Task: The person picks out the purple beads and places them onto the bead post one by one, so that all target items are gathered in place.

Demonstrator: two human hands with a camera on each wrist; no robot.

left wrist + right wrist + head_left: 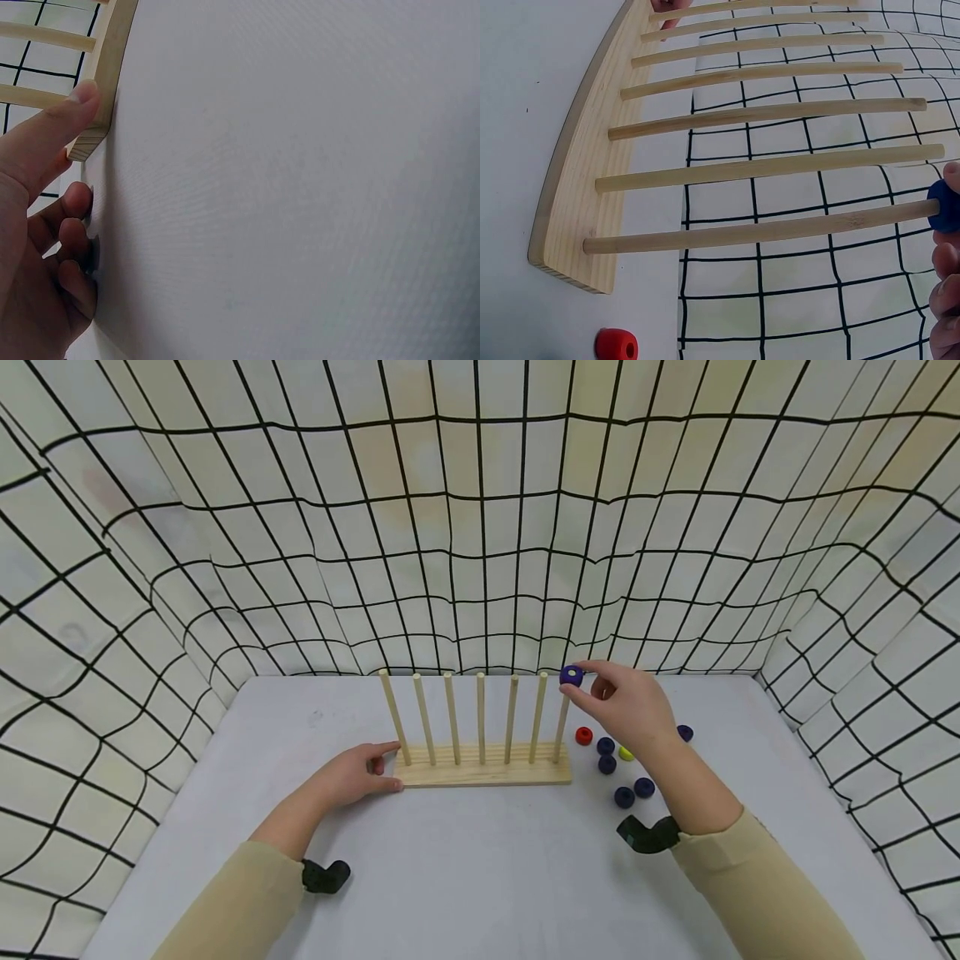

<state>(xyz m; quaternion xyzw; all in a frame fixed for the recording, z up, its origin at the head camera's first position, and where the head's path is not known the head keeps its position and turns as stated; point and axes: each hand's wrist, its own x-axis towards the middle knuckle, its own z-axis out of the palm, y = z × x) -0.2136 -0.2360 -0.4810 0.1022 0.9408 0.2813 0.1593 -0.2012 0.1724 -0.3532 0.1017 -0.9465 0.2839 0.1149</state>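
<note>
Pale wood makes up the rack [487, 777], a flat base with seven pegs standing in a row along it, set on a white table [480, 868]. At the rack's right end, the person's right hand [633, 706] pinches a blue bead [568, 682] between thumb and fingertip, right at the top of the last peg [562, 722], whose tip sits in the bead's hole. At the rack's left end, the left hand [348, 777] grips the base, thumb in front and forefinger behind, its other fingers bent near the table. Just right of the rack lies a red bead [583, 736]; farther right of it are a yellow bead [626, 752], partly hidden by the right arm, and five loose dark blue beads [607, 765]. Behind the rack rises black netting [480, 527] over a white backing.
</note>
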